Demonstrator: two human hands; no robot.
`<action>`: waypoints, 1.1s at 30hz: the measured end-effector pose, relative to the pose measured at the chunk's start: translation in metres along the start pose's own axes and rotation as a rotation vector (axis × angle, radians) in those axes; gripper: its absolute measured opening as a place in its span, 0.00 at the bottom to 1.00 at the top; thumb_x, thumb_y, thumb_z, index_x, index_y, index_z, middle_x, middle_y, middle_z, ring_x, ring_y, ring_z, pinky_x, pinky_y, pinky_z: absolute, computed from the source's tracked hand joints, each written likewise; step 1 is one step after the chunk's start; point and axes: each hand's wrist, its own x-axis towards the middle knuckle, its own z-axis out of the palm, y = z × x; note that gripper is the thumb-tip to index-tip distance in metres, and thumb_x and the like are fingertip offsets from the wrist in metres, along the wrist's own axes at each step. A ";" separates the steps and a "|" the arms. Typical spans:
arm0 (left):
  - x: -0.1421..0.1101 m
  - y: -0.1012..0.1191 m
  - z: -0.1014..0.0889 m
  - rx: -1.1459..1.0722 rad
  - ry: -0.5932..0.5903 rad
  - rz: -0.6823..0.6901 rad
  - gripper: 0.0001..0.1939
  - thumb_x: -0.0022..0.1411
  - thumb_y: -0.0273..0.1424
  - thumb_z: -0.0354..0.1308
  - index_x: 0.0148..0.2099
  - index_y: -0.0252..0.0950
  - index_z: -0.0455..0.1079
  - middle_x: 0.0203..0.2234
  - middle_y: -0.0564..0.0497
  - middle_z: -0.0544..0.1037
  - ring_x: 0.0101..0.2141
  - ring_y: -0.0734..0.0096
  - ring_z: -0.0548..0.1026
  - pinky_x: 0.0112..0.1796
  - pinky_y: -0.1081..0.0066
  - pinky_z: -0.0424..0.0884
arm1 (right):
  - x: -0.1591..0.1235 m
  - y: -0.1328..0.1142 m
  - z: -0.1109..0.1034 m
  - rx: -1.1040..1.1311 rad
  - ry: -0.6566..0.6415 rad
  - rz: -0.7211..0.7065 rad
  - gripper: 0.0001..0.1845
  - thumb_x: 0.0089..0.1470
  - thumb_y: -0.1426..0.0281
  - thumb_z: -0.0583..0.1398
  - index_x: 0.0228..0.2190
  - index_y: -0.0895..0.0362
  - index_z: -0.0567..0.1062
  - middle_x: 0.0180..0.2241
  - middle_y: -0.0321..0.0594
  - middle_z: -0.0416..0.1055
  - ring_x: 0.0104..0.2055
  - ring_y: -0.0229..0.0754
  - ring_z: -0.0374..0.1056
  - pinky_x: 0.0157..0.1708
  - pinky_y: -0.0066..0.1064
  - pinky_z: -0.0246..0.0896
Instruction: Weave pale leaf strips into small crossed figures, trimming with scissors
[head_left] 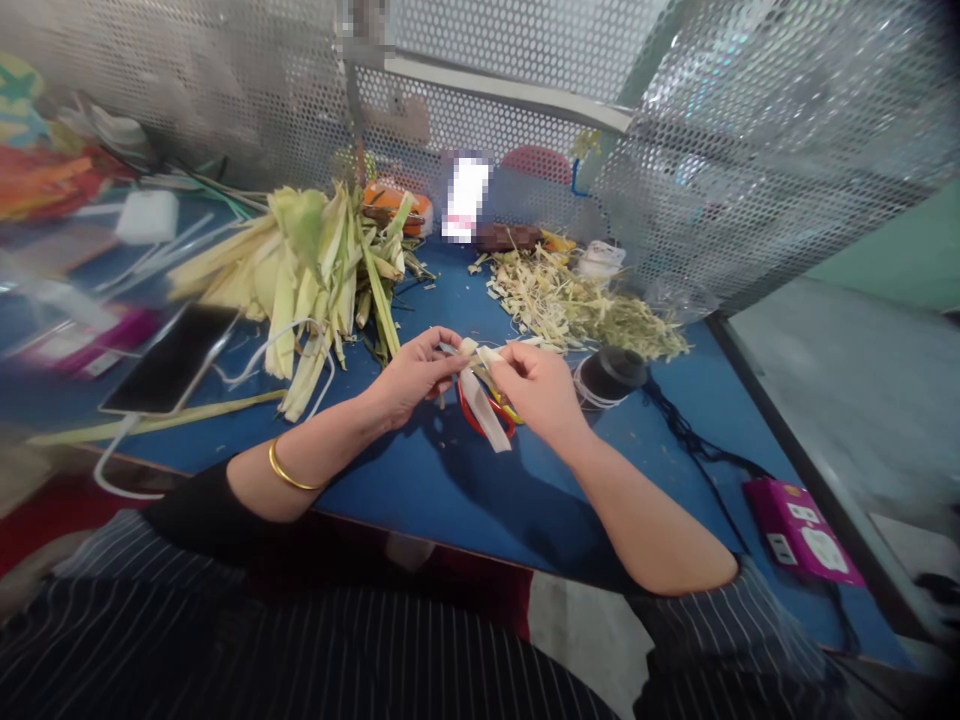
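Note:
My left hand [421, 374] and my right hand [541, 388] meet over the middle of the blue table. Both have thumb and fingers pinched on a pale strip of corn husk [487, 412]. Its flat tail hangs down between them, while its upper end is folded at the fingertips. Below the strip lie scissors [466, 408] with red and yellow handles, partly covered by the husk and my right hand. A dark spool of thread [612, 376] stands just right of my right hand.
A bundle of corn husks [300, 270] lies at the left back, near a phone [174, 358] with a white cable. Husk scraps [555, 300] are heaped at the right back. A magenta power strip [804, 530] sits at the right edge. Perforated metal mesh [495, 110] closes the back.

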 end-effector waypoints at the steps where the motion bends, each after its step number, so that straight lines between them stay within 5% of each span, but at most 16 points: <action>1: 0.000 0.000 0.000 0.002 0.000 0.002 0.10 0.57 0.31 0.62 0.37 0.38 0.62 0.18 0.59 0.65 0.15 0.86 0.58 0.17 0.77 0.44 | -0.001 -0.001 0.000 -0.027 0.004 -0.013 0.13 0.55 0.67 0.54 0.21 0.56 0.64 0.17 0.31 0.61 0.21 0.33 0.54 0.23 0.28 0.46; 8: 0.000 0.002 -0.001 -0.013 0.047 -0.034 0.09 0.57 0.31 0.62 0.36 0.38 0.63 0.16 0.60 0.63 0.15 0.85 0.57 0.17 0.77 0.44 | -0.006 -0.008 0.003 -0.142 -0.025 -0.103 0.15 0.63 0.58 0.47 0.37 0.54 0.65 0.29 0.38 0.69 0.30 0.40 0.64 0.29 0.31 0.53; 12: 0.000 0.002 0.000 -0.066 0.053 -0.064 0.10 0.56 0.30 0.62 0.36 0.37 0.63 0.16 0.60 0.62 0.15 0.85 0.56 0.17 0.77 0.43 | -0.007 -0.008 0.003 -0.226 0.030 -0.255 0.18 0.62 0.60 0.47 0.47 0.56 0.66 0.41 0.48 0.69 0.38 0.45 0.67 0.36 0.35 0.58; 15: 0.000 0.000 0.000 -0.085 0.045 -0.073 0.09 0.56 0.29 0.62 0.35 0.37 0.63 0.17 0.59 0.64 0.15 0.86 0.57 0.17 0.78 0.43 | -0.006 -0.005 0.003 -0.263 0.060 -0.329 0.19 0.62 0.63 0.49 0.50 0.56 0.69 0.41 0.48 0.70 0.39 0.46 0.67 0.38 0.37 0.60; 21: -0.001 -0.002 0.003 -0.066 0.016 -0.076 0.08 0.57 0.28 0.61 0.35 0.36 0.63 0.18 0.58 0.66 0.15 0.86 0.57 0.16 0.78 0.42 | -0.004 -0.004 0.001 0.095 0.013 -0.265 0.17 0.61 0.59 0.52 0.41 0.51 0.77 0.37 0.40 0.75 0.40 0.41 0.69 0.42 0.34 0.61; 26: -0.001 -0.001 0.004 -0.081 0.040 -0.087 0.08 0.56 0.27 0.61 0.34 0.37 0.63 0.17 0.58 0.66 0.14 0.86 0.57 0.16 0.78 0.42 | -0.006 -0.010 -0.002 0.201 0.001 -0.175 0.21 0.63 0.59 0.47 0.44 0.53 0.76 0.30 0.39 0.71 0.34 0.38 0.67 0.36 0.32 0.61; 33: 0.001 -0.002 0.002 -0.039 0.058 -0.054 0.09 0.56 0.29 0.62 0.36 0.37 0.64 0.17 0.58 0.66 0.15 0.85 0.58 0.17 0.77 0.43 | -0.001 -0.008 -0.001 0.371 0.080 -0.024 0.09 0.56 0.63 0.58 0.33 0.55 0.73 0.24 0.34 0.71 0.24 0.35 0.66 0.30 0.30 0.64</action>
